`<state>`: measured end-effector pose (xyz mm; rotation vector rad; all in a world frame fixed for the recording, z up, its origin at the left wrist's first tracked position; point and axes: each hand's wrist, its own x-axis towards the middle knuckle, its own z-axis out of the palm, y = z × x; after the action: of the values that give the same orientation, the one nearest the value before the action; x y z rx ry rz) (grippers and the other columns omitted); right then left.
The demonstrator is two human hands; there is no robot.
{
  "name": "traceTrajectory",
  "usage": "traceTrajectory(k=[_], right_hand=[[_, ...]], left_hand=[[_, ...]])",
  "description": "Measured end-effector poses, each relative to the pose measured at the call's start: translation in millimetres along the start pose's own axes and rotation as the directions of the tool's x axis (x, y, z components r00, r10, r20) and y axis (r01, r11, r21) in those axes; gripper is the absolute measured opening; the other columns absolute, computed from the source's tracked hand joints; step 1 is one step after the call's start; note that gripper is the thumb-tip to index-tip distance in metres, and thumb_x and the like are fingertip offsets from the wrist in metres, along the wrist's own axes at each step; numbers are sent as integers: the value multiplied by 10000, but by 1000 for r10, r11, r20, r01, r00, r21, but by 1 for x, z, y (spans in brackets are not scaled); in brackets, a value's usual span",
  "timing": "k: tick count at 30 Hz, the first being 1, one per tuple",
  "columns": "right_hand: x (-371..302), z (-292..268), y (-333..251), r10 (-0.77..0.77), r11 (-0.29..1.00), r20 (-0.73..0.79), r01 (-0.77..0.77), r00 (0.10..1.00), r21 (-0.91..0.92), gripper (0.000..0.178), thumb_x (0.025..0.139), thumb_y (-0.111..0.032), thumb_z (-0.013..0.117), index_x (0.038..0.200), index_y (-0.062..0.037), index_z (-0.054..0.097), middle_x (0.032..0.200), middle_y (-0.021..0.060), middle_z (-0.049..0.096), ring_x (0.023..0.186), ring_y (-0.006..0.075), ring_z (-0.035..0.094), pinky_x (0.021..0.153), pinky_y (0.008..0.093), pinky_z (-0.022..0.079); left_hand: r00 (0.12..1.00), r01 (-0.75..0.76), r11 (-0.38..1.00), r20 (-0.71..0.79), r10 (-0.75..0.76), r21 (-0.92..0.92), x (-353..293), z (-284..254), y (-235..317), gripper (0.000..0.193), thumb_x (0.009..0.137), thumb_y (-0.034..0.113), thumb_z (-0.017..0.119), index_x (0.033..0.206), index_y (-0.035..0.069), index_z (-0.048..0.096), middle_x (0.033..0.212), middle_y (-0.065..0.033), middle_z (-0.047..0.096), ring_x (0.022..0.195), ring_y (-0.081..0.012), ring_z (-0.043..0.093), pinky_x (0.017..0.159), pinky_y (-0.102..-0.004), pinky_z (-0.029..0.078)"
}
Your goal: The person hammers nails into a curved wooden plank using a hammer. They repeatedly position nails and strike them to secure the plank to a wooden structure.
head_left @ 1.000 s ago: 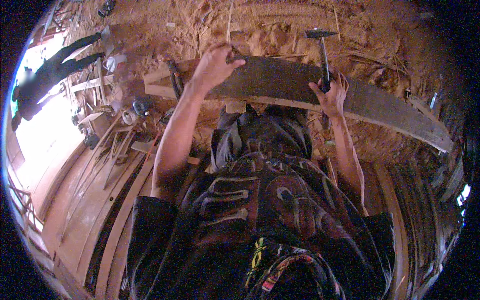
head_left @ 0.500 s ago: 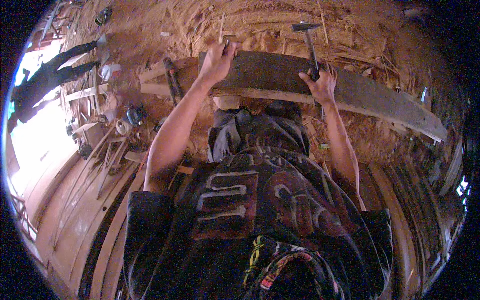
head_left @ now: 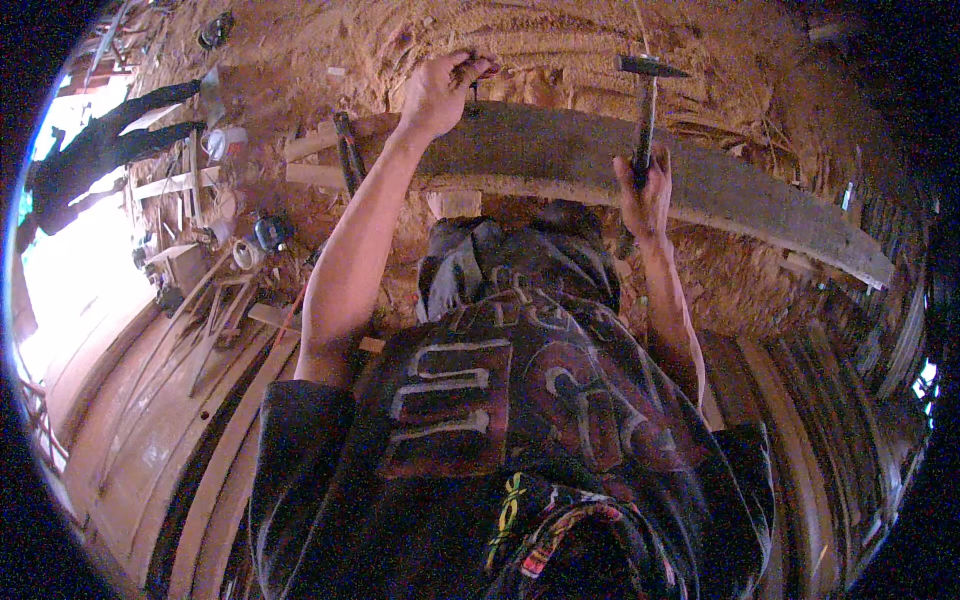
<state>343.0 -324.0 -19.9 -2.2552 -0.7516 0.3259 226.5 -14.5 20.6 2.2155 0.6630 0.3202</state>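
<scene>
A long, thick wooden plank [head_left: 560,145] lies across in front of me, over the sandy ground, its right end bending nearer. My right hand [head_left: 646,200] grips a hammer [head_left: 646,110] by its handle, the dark head raised past the plank's far edge. At the plank's far left edge, my left hand [head_left: 436,98] is closed with the fingers pinched together. Something small and dark shows at those fingertips, with a thin dark piece pointing down toward the plank; its kind is too small to tell.
Loose brown sawdust or earth [head_left: 560,50] covers the ground beyond. A dark bar-like tool [head_left: 350,150] lies left of my left forearm. Further left are a blue power tool [head_left: 270,232], scrap wood and a person's dark-clad legs [head_left: 110,140]. Long boards [head_left: 225,480] lie on both sides.
My left hand has moved away from me, toward the plank's far edge. My right hand has shifted slightly right and nearer, the hammer still in it and now more upright.
</scene>
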Motion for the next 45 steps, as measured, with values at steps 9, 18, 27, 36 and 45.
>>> traceTrajectory(k=[9, 18, 27, 36, 45], right_hand=[[-27, -4, -9, -62, 998, -61, 64, 996, 25, 315, 898, -340, 629, 867, -31, 574, 828, 169, 585, 813, 378, 539, 775, 471, 442], [-48, 17, -10, -151, 976, -118, 167, 982, 142, 263, 980, -263, 526, 1031, -6, 554, 782, 59, 553, 670, 181, 543, 586, 284, 439], [-52, 28, -60, -270, 956, -112, 253, 956, -150, 373, 970, -286, 571, 1100, 62, 547, 845, 264, 642, 617, 474, 555, 554, 504, 458], [-42, 24, -83, -121, 982, -243, 151, 962, 110, 377, 950, -336, 572, 1041, 30, 563, 617, 118, 527, 522, 292, 528, 511, 389, 474], [-54, 1, -96, -114, 956, -161, 152, 980, 250, 365, 968, -322, 562, 1119, 8, 522, 828, 255, 634, 660, 422, 604, 538, 481, 473]], left_hand=[[996, -3, 999, 87, 6, -34, 5, 27, -57, 175, 900, 134, 634, 1053, 106, 715, 965, -139, 712, 867, -320, 677, 775, -385, 526], [870, -111, 985, 466, 162, -135, 22, 16, -33, 199, 919, 218, 625, 1059, 126, 732, 1022, -91, 727, 966, -234, 687, 864, -370, 519], [740, -415, 881, 480, 472, -227, 46, 40, -75, 228, 830, 210, 722, 1038, 118, 736, 980, -74, 732, 946, -216, 685, 863, -358, 518], [739, 39, 999, 672, -50, 30, 35, 1, -3, 228, 861, 282, 697, 1008, 114, 740, 972, -70, 733, 882, -182, 673, 809, -358, 511], [761, -270, 960, 594, 261, -76, 42, 23, -45, 178, 889, 220, 649, 1017, 138, 742, 871, -82, 736, 755, -179, 670, 706, -362, 511]])
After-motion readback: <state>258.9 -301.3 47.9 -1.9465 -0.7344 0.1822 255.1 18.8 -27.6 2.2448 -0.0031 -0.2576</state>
